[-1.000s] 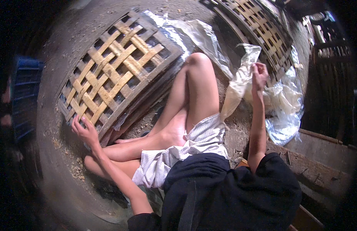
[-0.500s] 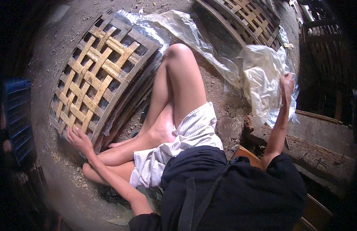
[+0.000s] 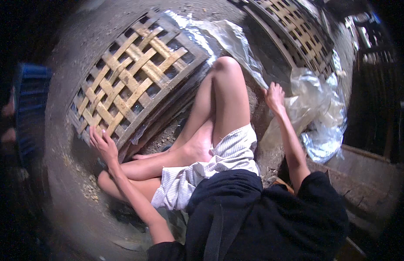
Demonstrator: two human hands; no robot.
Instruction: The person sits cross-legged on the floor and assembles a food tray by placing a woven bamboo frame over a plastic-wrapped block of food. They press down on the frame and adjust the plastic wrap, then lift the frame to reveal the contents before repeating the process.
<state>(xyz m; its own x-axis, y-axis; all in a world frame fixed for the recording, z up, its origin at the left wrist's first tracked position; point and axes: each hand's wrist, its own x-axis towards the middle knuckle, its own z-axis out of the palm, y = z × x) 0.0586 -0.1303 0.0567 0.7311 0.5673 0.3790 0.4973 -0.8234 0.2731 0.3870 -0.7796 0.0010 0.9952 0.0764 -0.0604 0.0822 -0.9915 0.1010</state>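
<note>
A stack of wooden-framed racks lies to the left of my legs, with a woven bamboo-strip lattice (image 3: pixel 128 74) on top. My left hand (image 3: pixel 104 145) rests on its near corner, fingers apart and holding nothing. A long, crumpled clear plastic sheet (image 3: pixel 234 37) runs from the stack's far edge toward my right hand (image 3: pixel 275 98). The fingers of that hand are bent at the sheet's edge, pinching it. More of the plastic lies bunched to the right, beyond my forearm, whitish and shiny.
Another woven rack (image 3: pixel 297 30) lies at the far right. A blue slatted plastic object (image 3: pixel 33 108) stands at the left rim, partly in the dark. Wooden boards (image 3: pixel 363 174) lie at the right. Small pale crumbs (image 3: pixel 86 185) dot the earth floor near my bent knee.
My right hand has moved left from the far side of the bunched plastic to the sheet's edge near my knee. The bunched plastic has spread and sagged. My left hand stays on the rack corner.
</note>
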